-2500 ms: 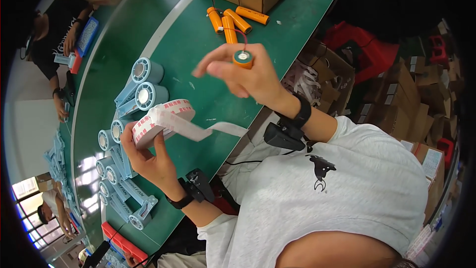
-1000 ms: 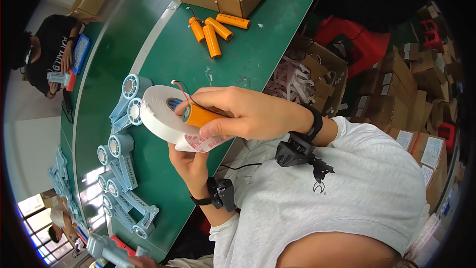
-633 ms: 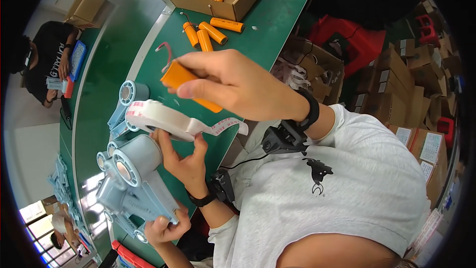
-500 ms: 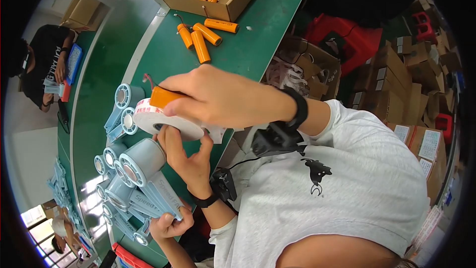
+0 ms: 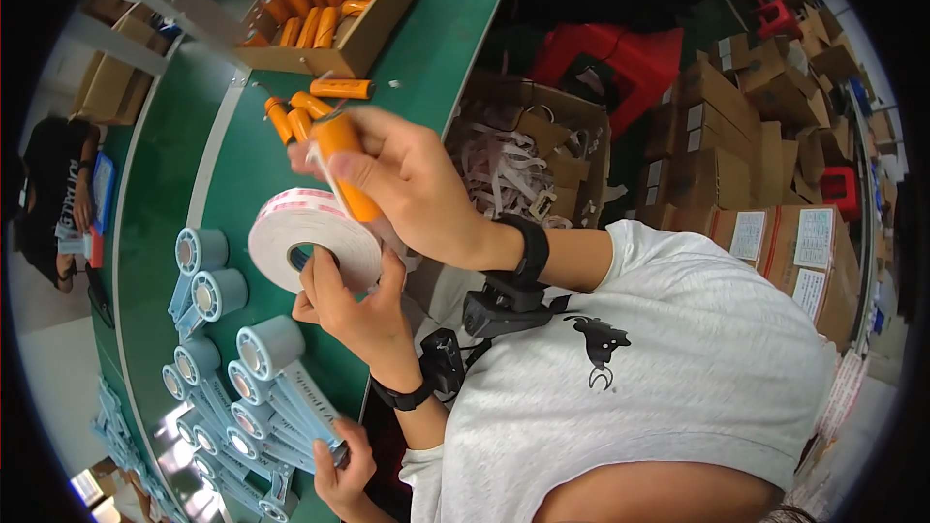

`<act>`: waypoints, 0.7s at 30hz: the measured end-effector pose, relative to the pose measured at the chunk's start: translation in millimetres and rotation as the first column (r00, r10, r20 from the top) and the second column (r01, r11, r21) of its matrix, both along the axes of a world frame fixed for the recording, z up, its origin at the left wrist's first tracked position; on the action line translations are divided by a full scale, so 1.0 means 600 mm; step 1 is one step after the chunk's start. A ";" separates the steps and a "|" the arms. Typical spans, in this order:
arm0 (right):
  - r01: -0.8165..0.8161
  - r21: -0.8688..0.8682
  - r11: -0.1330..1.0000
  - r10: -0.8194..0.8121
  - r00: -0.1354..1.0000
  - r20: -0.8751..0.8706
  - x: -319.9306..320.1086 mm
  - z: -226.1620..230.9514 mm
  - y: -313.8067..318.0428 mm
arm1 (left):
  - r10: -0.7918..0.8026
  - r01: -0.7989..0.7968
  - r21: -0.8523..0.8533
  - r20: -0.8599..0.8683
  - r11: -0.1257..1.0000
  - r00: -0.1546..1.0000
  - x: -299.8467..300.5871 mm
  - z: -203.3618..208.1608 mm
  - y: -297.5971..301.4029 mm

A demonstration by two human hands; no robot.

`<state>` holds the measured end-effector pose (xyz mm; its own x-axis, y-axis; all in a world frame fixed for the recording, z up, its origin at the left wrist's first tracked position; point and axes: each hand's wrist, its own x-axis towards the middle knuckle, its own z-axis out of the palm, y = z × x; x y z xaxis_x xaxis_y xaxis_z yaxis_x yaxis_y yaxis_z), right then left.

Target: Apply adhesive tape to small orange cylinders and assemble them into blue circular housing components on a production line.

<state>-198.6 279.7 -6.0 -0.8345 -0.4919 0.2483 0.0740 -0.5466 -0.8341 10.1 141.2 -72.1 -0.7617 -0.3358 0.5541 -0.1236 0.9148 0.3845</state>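
My right hand [image 5: 417, 184] is closed around an orange cylindrical battery [image 5: 339, 140], tilted above the table. A narrow white strip lies along the battery's side, near a large roll of white tape with red print [image 5: 276, 244]. My left hand [image 5: 358, 320] pinches that roll, its fingers at the core hole and its thumb by the near edge. Just beyond the hands, several loose orange batteries [image 5: 302, 119] lie on the green table. To the left of the roll are light-blue handheld fan bodies [image 5: 221, 292].
A cardboard tray [image 5: 373, 24] of orange batteries stands at the far end. More fan bodies [image 5: 271, 349] lie at lower left, where another person's hand [image 5: 346, 470] holds one handle. Right of the table are a carton of white strips [image 5: 581, 194], a red stool [image 5: 630, 58] and stacked cartons [image 5: 722, 136].
My right hand has lifted the battery off the roll's top, tilting it more upright, with a white strip now showing on it. The roll shows more fully, and the whole view has shifted.
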 end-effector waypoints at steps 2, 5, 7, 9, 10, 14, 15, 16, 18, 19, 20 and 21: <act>0.153 -0.216 0.964 -0.138 0.987 0.083 0.010 -0.005 -0.010 | 0.000 0.000 0.005 -0.006 1.000 1.000 -0.021 -0.017 -0.011; 0.044 0.020 0.999 -0.043 0.999 -0.028 -0.011 -0.017 -0.003 | -0.004 0.005 0.016 -0.009 1.000 1.000 -0.089 -0.043 0.022; -0.016 0.139 0.990 0.025 0.997 -0.067 -0.026 -0.025 -0.004 | 0.006 -0.005 0.021 -0.004 1.000 1.000 -0.132 -0.057 0.037; -0.099 -0.071 0.993 0.106 0.989 0.103 -0.044 -0.046 -0.049 | 0.042 -0.032 -0.125 0.082 0.992 0.996 -0.175 0.039 0.072; -0.130 -0.166 0.978 0.160 0.970 0.184 -0.058 -0.054 -0.062 | 0.062 -0.059 -0.096 0.025 0.994 0.998 -0.177 0.030 0.069; 0.403 -0.408 0.820 -0.338 0.914 0.224 -0.156 0.008 -0.102 | 0.067 -0.065 -0.065 0.033 0.996 0.997 -0.146 0.006 0.047; 0.328 -0.392 0.860 -0.211 0.926 0.312 -0.166 0.050 -0.075 | 0.029 -0.026 -0.048 0.065 0.999 0.997 -0.141 0.002 0.046; 0.228 -0.386 0.894 -0.063 0.916 0.395 -0.163 0.091 -0.060 | 0.059 -0.056 -0.055 0.065 0.997 0.996 -0.148 -0.003 0.031; 0.050 -0.460 0.887 0.068 0.969 0.237 -0.159 0.063 -0.083 | -0.036 0.049 -0.044 0.250 0.998 0.968 -0.193 -0.003 -0.008; -0.106 -0.507 0.855 0.161 0.985 0.067 -0.159 0.041 -0.095 | -0.004 0.019 -0.057 0.252 0.998 0.968 -0.197 0.002 -0.007; -0.268 -0.529 0.805 0.248 0.962 -0.110 -0.150 0.030 -0.112 | 0.013 -0.012 -0.003 0.228 1.000 0.974 -0.200 0.007 -0.005; -0.296 -0.540 0.787 0.282 0.953 -0.112 -0.140 0.020 -0.123 | 0.030 -0.041 0.049 0.202 0.998 0.979 -0.199 0.014 -0.001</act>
<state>-282.8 205.7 5.7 -0.6652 -0.4863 0.5666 0.2857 -0.8669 -0.4085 -109.1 140.3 -63.5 -0.8426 -0.3895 0.3718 -0.2355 0.8875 0.3961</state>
